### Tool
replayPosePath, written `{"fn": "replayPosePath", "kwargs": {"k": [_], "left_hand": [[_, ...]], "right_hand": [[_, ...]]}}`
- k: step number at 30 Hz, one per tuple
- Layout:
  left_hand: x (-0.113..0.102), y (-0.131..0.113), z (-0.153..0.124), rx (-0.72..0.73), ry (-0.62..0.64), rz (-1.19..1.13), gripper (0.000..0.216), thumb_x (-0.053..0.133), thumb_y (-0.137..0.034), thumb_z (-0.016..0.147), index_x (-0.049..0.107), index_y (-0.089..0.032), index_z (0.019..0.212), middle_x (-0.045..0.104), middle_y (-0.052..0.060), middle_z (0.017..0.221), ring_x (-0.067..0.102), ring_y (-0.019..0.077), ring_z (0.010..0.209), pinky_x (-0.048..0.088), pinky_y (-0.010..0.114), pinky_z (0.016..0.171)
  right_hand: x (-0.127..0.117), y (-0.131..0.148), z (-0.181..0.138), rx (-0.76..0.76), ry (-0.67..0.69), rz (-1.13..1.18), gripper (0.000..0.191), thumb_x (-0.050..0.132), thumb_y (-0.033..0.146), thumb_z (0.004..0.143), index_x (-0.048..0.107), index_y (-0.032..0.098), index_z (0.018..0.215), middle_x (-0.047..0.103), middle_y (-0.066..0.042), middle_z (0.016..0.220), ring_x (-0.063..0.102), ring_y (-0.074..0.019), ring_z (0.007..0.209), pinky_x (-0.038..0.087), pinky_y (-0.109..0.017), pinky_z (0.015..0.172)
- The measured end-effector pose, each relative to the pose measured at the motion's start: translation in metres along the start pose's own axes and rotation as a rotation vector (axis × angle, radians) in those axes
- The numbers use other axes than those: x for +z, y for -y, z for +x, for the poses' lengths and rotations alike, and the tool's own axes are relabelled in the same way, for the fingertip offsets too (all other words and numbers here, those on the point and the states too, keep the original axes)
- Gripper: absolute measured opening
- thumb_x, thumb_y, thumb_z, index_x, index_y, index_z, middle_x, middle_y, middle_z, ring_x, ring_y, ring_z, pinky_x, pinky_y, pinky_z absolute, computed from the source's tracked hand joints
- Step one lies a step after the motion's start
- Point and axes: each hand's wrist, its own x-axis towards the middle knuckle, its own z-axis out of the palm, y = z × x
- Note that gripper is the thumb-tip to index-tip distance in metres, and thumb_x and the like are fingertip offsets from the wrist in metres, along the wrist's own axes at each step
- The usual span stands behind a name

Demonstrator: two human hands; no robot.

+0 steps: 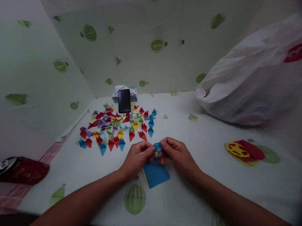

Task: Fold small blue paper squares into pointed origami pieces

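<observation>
Between my two hands is a small folded piece of blue paper (157,147). My left hand (140,154) pinches its left side with thumb and forefinger, and my right hand (176,153) pinches its right side. Both hands are closed on it, a little above the table. Just below them lies a stack of square origami paper (156,174), blue on top with a yellow edge at its left; my fingers cover its far part. Beyond my left hand spreads a group of small folded paper pieces (114,126) in red, blue, yellow, green and purple.
A dark-screened phone (124,101) leans on a tissue box (134,94) at the back. On the right stand a large white plastic bag (247,78) and red and yellow cut-out pieces (248,151). A red can (22,170) is at the left edge of the patterned tablecloth (95,184).
</observation>
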Motion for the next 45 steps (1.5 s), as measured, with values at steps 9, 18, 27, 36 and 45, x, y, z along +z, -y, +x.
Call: {"fn": "replayPosePath", "kwargs": {"k": [9,18,27,36,45], "left_hand": [[0.007,0.001,-0.004,-0.077,-0.039,-0.293,0.035,0.078,-0.043,0.077,0.06,-0.013,0.07,0.058,-0.001,0.064,0.052,0.0089,0.056,0.04,0.023,0.058],[0.01,0.001,-0.004,-0.068,0.045,-0.37,0.035,0.074,-0.042,0.082,0.057,-0.014,0.07,0.057,-0.001,0.061,0.057,0.0109,0.057,0.039,0.023,0.059],[0.01,0.005,-0.006,-0.047,0.044,-0.383,0.031,0.07,-0.038,0.087,0.057,-0.014,0.072,0.057,-0.001,0.062,0.058,0.0107,0.057,0.04,0.023,0.059],[0.012,0.001,-0.006,-0.127,0.118,-0.475,0.032,0.072,-0.039,0.085,0.056,-0.014,0.072,0.057,0.0,0.064,0.057,0.0106,0.058,0.041,0.024,0.06],[0.012,0.003,-0.009,-0.018,0.058,-0.281,0.03,0.069,-0.039,0.087,0.056,-0.016,0.073,0.059,-0.001,0.065,0.057,0.0116,0.06,0.038,0.025,0.061]], "right_hand": [[0.003,0.001,0.0,-0.024,0.127,0.085,0.029,0.073,0.043,0.083,0.06,0.017,0.077,0.069,-0.001,0.068,0.061,-0.0105,0.056,0.048,-0.026,0.059],[0.007,-0.001,-0.004,-0.018,0.109,0.119,0.026,0.071,0.041,0.084,0.059,0.018,0.078,0.068,0.0,0.069,0.061,-0.0116,0.058,0.049,-0.028,0.062],[0.009,-0.001,-0.005,-0.03,0.102,0.111,0.027,0.069,0.042,0.085,0.059,0.018,0.078,0.067,0.001,0.069,0.061,-0.0107,0.056,0.049,-0.026,0.06],[0.012,0.001,-0.007,-0.042,0.084,0.121,0.026,0.07,0.042,0.085,0.058,0.019,0.081,0.066,0.002,0.065,0.062,-0.0112,0.055,0.05,-0.027,0.059],[0.012,0.001,-0.008,-0.069,0.08,0.083,0.023,0.066,0.039,0.085,0.056,0.019,0.079,0.064,0.002,0.065,0.06,-0.011,0.056,0.049,-0.027,0.059]]}}
